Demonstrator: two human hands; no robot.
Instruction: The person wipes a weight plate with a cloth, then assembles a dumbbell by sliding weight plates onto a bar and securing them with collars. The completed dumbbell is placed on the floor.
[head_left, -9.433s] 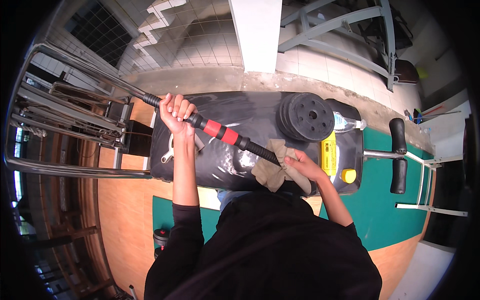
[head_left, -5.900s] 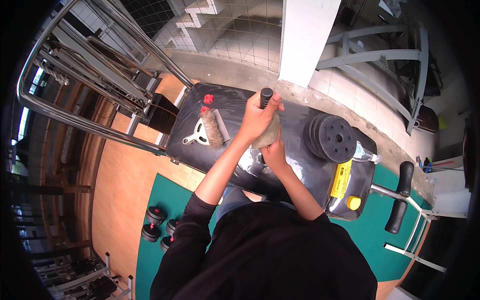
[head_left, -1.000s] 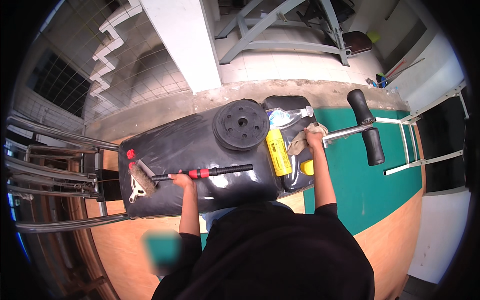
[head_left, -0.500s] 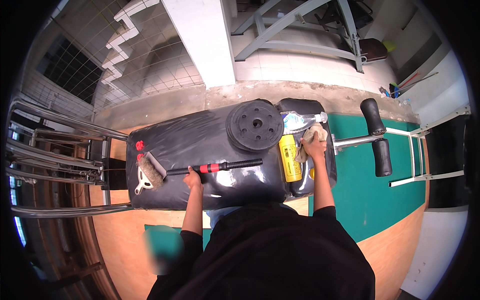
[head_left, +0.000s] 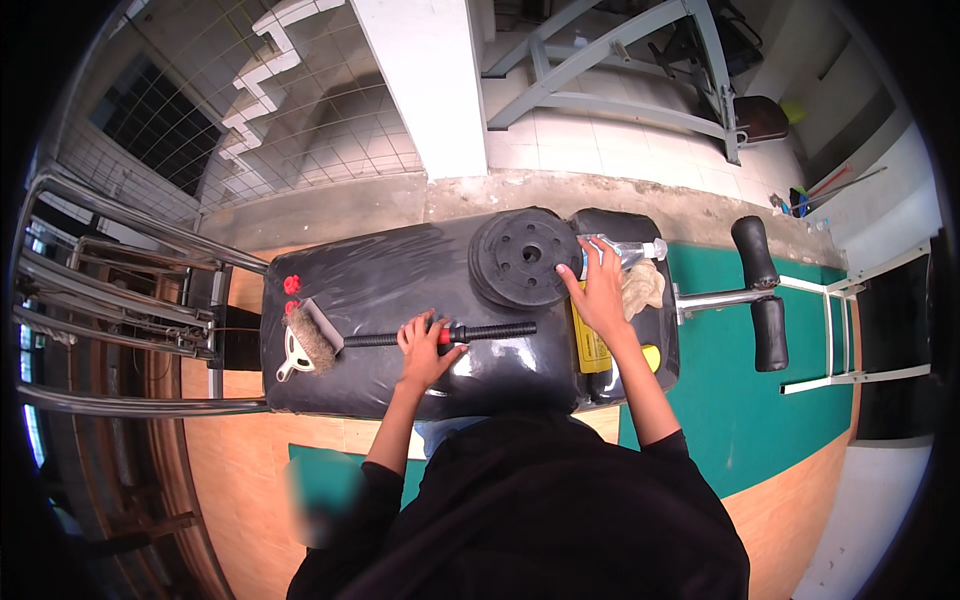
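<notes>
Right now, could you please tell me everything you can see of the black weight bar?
The weight bar is slim, straight and black, ridged like screw thread on its right part, with a red section partly hidden near the middle. It looks like plastic or rubber, though I cannot be sure. It lies lengthwise on the black padded bench, left end close to the brush. The left hand covers part of it.

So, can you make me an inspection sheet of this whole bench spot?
Surface: long black padded bench, glossy.
Job's things: black threaded bar with red grip section; stacked round black plates.
Clutter: white-handled bristle brush, two small red knobs, yellow bottle, clear plastic bottle, crumpled beige cloth.
Hands: left hand over the bar, fingers spread; right hand at the plates' edge, contact unclear.
Cables: nothing seen across the bench.
Surroundings: green floor mat, white pillar.
</notes>
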